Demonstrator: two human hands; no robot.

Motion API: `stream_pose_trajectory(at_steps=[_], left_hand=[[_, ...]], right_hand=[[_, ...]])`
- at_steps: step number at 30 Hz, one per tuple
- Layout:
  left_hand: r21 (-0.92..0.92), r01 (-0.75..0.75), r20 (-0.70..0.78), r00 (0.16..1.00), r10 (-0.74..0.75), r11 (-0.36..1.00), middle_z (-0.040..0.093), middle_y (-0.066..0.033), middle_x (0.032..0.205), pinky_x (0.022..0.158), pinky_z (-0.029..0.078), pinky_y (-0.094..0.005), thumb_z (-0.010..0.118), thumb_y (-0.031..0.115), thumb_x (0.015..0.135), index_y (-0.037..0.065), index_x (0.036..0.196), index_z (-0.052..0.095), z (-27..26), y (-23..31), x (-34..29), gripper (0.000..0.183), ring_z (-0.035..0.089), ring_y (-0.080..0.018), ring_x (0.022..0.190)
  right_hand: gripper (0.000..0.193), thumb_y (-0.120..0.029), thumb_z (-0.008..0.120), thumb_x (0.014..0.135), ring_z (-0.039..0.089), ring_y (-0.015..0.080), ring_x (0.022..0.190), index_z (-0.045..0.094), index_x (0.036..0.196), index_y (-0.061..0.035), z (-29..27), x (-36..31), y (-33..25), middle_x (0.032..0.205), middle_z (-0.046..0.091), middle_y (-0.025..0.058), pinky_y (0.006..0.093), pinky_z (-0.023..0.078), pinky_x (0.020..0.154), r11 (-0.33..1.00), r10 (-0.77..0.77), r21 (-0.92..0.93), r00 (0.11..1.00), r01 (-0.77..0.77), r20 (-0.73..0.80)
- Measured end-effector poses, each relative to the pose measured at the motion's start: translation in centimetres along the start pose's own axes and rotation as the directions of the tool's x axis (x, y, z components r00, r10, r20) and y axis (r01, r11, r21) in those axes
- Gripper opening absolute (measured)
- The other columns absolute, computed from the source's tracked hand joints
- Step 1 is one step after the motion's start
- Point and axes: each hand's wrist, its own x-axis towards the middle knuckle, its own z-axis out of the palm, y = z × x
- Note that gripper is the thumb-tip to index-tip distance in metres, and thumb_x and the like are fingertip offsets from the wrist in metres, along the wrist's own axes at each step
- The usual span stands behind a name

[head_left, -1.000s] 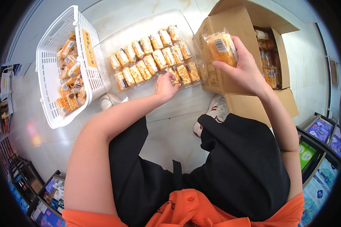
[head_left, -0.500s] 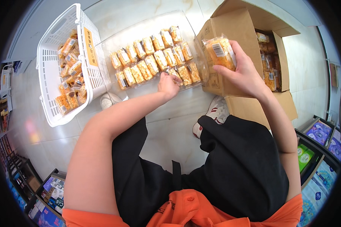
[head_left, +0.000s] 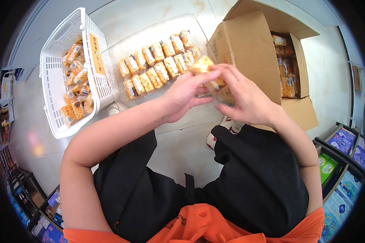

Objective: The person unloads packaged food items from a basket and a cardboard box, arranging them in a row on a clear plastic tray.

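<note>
Both hands are at one clear-wrapped golden snack packet (head_left: 202, 64), blurred by motion, above the right end of the clear tray. My left hand (head_left: 184, 94) has its thumb over the packet and its other fingers below. My right hand (head_left: 247, 95) closes on the packet from the right, fingertips on top and thumb lower. Under them, the shallow clear plastic tray (head_left: 150, 33) holds two rows of wrapped snack packets (head_left: 161, 72) standing side by side. My hands hide the right end of its nearer row.
At the left, a white slotted plastic basket (head_left: 52, 115) contains loose snack packets (head_left: 75, 77). An open cardboard box (head_left: 253, 52) with more packets stands at the right. Dark shelves (head_left: 328, 156) with coloured packages edge the lower right. My shoes rest on the tiled floor (head_left: 178, 141).
My right hand has brought the packet left, from beside the box to over the tray's right end. My left hand has risen off the nearer row to meet it.
</note>
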Motion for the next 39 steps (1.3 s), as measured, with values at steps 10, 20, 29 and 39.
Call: stream_pose_trajectory(at_steps=[10,20,29,39], left_hand=[[0.867,0.235,-0.348,0.917,0.196,0.44,0.063,-0.0127,0.089,0.065,0.051,-0.0288,0.064,0.034,0.079,-0.004,0.103,0.056,-11.3,-6.9,1.3,0.046,0.063,-0.0147,0.075],[0.894,0.379,-0.38,0.924,-0.041,0.238,0.062,-0.0128,0.061,0.051,0.048,-0.0307,0.057,0.037,0.079,-0.006,0.071,0.059,-10.9,-3.8,6.7,0.043,0.06,-0.0195,0.052],[0.896,0.374,-0.424,0.882,0.207,0.24,0.063,-0.023,0.072,0.071,0.051,-0.0432,0.054,0.03,0.082,-0.015,0.113,0.025,-10.2,-6.1,7.3,0.062,0.064,-0.0364,0.071],[0.933,0.254,-0.349,0.802,0.484,0.254,0.06,-0.027,0.08,0.071,0.049,-0.0469,0.053,0.031,0.085,0.0,0.104,0.03,-11.6,-9.2,7.5,0.043,0.062,-0.0407,0.076]], right_hand=[[0.041,-0.012,0.065,0.078,0.054,0.0204,0.09,0.051,0.115,-0.0023,-4.9,1.4,-1.5,0.099,0.055,0.0097,0.0296,0.045,0.077,0.993,-0.064,0.091,0.985,0.08,-0.16],[0.033,-0.013,0.065,0.079,0.052,0.0171,0.084,0.055,0.109,-0.0028,-4.6,1.0,-0.9,0.093,0.055,0.0069,0.0279,0.043,0.073,0.995,-0.012,0.093,0.99,0.025,-0.138],[0.031,-0.013,0.064,0.079,0.053,0.018,0.083,0.055,0.107,-0.0033,-5.0,0.6,-0.4,0.094,0.055,0.0079,0.0286,0.044,0.073,0.999,-0.002,0.033,0.991,0.007,-0.131],[0.024,-0.013,0.063,0.083,0.056,0.0081,0.079,0.061,0.105,-0.0037,-9.7,-0.5,1.3,0.089,0.062,0.0028,0.0222,0.045,0.071,0.984,0.174,0.117,0.879,-0.135,-0.445]])
